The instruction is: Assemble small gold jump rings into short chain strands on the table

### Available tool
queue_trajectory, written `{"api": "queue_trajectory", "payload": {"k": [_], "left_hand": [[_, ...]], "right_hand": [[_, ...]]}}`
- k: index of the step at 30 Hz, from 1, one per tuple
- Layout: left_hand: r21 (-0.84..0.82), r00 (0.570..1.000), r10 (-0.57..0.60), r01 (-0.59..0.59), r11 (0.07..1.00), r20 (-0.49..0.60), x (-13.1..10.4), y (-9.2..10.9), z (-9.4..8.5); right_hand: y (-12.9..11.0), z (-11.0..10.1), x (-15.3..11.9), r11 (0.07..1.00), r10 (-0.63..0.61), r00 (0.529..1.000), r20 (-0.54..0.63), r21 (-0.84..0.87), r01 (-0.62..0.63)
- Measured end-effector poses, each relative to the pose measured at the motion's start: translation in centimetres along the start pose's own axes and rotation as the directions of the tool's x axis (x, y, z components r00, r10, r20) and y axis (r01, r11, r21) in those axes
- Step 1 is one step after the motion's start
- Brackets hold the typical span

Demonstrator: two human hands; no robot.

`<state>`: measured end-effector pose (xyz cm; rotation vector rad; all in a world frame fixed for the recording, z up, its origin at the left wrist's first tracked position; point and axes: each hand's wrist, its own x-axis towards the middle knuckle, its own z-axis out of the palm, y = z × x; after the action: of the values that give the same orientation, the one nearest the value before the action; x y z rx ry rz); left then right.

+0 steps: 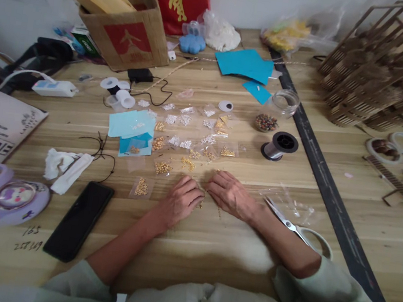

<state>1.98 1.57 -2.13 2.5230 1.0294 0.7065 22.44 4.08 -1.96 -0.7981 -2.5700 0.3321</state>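
My left hand [181,202] and my right hand [230,194] rest close together over the wooden table, fingers bent and pressed together. Between their fingertips runs a thin gold chain [200,204], pinched at both sides; a short end of it hangs below my right hand. Just beyond the hands lie loose gold beads [188,163] and small clear bags of gold beads [163,167]. Further back are bags of silver pieces [185,119]. A bag of gold rings [141,186] sits left of my left hand.
White-handled scissors [290,226] lie by my right forearm, a black phone [79,221] left of my left forearm. A wire spool [279,146], a bead jar [266,122] and light blue cards [132,124] stand or lie further back.
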Motion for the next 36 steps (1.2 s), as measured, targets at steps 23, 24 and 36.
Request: {"api": "queue_trajectory", "payload": {"k": [23, 24, 36], "left_hand": [[-0.013, 0.999, -0.041, 0.041, 0.999, -0.002, 0.19, 0.13, -0.15], [-0.024, 0.999, -0.047, 0.047, 0.999, -0.007, 0.19, 0.09, -0.14], [-0.108, 0.993, -0.091, 0.083, 0.991, -0.068, 0.24, 0.05, -0.28]], "right_hand": [[-0.34, -0.18, 0.07, 0.981, 0.076, 0.997, -0.033, 0.182, -0.069], [-0.39, -0.20, 0.08, 0.974, 0.090, 0.995, -0.041, 0.213, -0.079], [-0.46, -0.17, -0.08, 0.917, 0.183, 0.980, -0.075, 0.374, -0.143]]}}
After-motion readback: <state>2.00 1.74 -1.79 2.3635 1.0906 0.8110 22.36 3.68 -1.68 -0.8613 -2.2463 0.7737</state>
